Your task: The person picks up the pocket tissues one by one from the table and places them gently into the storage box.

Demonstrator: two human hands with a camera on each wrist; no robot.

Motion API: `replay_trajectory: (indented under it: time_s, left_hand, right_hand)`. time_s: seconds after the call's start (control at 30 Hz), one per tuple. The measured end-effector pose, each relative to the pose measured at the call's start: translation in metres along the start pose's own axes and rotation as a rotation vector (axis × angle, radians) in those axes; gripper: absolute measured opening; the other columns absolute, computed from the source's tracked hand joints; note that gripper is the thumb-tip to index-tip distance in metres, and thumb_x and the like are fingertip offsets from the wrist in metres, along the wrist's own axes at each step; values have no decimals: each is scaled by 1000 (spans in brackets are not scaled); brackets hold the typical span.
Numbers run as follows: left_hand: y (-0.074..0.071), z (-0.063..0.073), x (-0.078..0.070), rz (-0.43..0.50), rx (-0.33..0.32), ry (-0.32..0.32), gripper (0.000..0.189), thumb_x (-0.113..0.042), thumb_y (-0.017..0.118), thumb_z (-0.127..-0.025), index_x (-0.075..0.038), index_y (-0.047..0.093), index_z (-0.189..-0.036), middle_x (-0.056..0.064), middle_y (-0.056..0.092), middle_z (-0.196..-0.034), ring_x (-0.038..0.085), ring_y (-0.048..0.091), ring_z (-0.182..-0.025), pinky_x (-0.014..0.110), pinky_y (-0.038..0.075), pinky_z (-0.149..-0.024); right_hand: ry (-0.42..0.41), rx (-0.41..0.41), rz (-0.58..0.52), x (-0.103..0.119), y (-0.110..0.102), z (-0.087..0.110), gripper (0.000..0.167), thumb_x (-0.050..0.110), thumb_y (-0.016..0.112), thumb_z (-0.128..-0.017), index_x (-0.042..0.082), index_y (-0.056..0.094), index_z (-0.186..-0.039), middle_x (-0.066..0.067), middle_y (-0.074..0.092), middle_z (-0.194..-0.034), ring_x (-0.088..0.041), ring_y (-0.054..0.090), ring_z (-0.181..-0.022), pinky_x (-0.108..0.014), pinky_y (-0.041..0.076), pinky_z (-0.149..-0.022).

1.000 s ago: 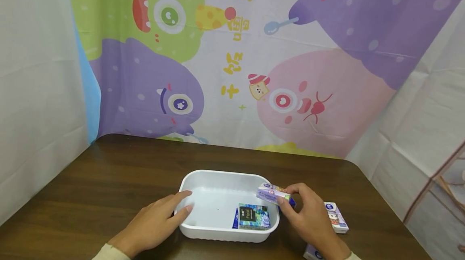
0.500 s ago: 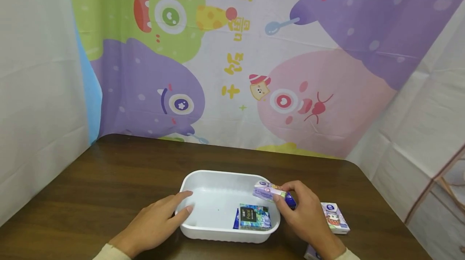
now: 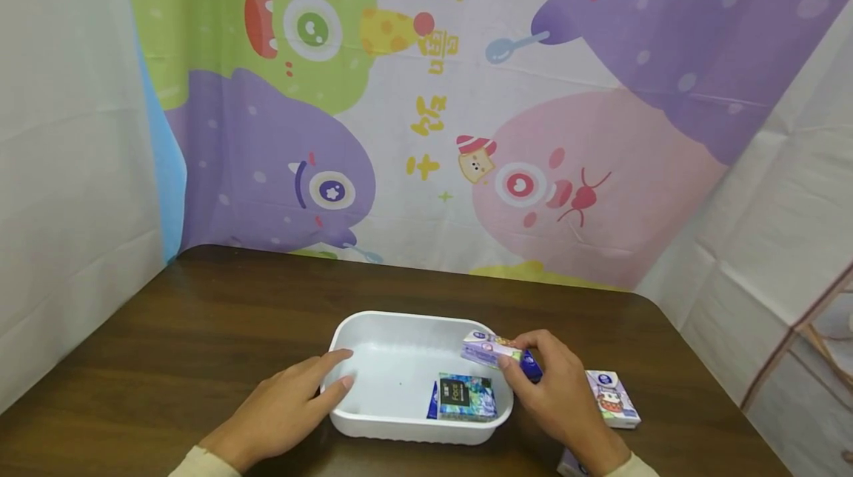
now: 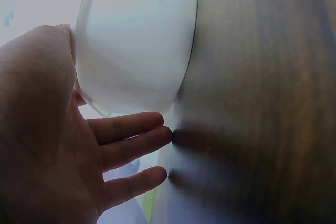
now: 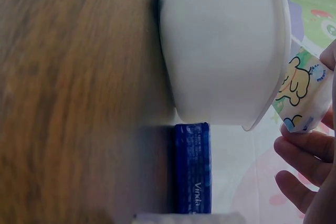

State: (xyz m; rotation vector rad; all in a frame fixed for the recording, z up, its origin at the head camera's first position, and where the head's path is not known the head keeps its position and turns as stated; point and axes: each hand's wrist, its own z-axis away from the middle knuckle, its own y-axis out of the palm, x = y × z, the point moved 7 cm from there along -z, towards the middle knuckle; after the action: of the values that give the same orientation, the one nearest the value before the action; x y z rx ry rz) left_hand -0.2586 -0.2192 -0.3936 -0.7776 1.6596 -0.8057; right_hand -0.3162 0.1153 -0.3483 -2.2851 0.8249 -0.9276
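Observation:
My left hand (image 3: 286, 407) rests at the left end of a white plastic tub (image 3: 373, 425), thumb and index finger over the rim. In the left wrist view, three straight fingers (image 4: 131, 150) extend outside the tub wall. My right hand (image 3: 563, 395) pinches a purple-and-white tissue pack (image 3: 483, 349) between thumb and fingers, tilted above the tub's far right corner. A cartoon puppy shows on the pack (image 5: 296, 90) in the right wrist view. Inside the tub lies a blue-green pack with a black "Face" label (image 3: 469, 397), over a dark blue edge (image 3: 432, 401).
A blue Vinda pack (image 5: 194, 166) is on the table just outside the tub's right end. Another purple-and-white pack (image 3: 613, 399) lies right of my right hand. One more pack (image 3: 571, 464) is partly hidden under the right wrist. A cartoon-print curtain (image 3: 426, 240) hangs behind the table.
My right hand has shifted slightly left and away from me, carrying the tissue pack farther over the tub. My left hand and the tub stay in place.

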Motion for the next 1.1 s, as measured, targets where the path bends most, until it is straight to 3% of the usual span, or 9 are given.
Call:
replay_trajectory:
  time_s: [0.33, 0.73, 1.1]
  left_hand:
    - [1, 3, 2, 16, 19, -22, 53, -58, 48, -101, -26, 57, -142, 2, 60, -137, 26, 56, -127, 56, 45, -101]
    - [-3, 0, 1, 0, -20, 5, 52, -56, 49, -102, -25, 57, -143, 2, 61, -137, 25, 57, -126, 55, 45, -100]
    - [3, -2, 3, 32, 25, -21, 55, -59, 47, -101, -25, 57, -143, 3, 59, -139, 27, 55, -128, 57, 43, -102]
  right_hand:
    - [-29, -7, -27, 5, 8, -2, 27, 23, 84, -82, 19, 62, -98, 10, 65, -96, -15, 64, -87, -39, 56, -78]
    - [-116, -21, -33, 15, 13, -14, 25, 22, 82, -83, 17, 62, -98, 7, 64, -95, -15, 64, -87, -40, 56, -76]
    - [-114, -15, -22, 14, 19, -14, 23, 23, 81, -83, 17, 63, -97, 8, 64, -94, -8, 61, -87, -36, 54, -76]
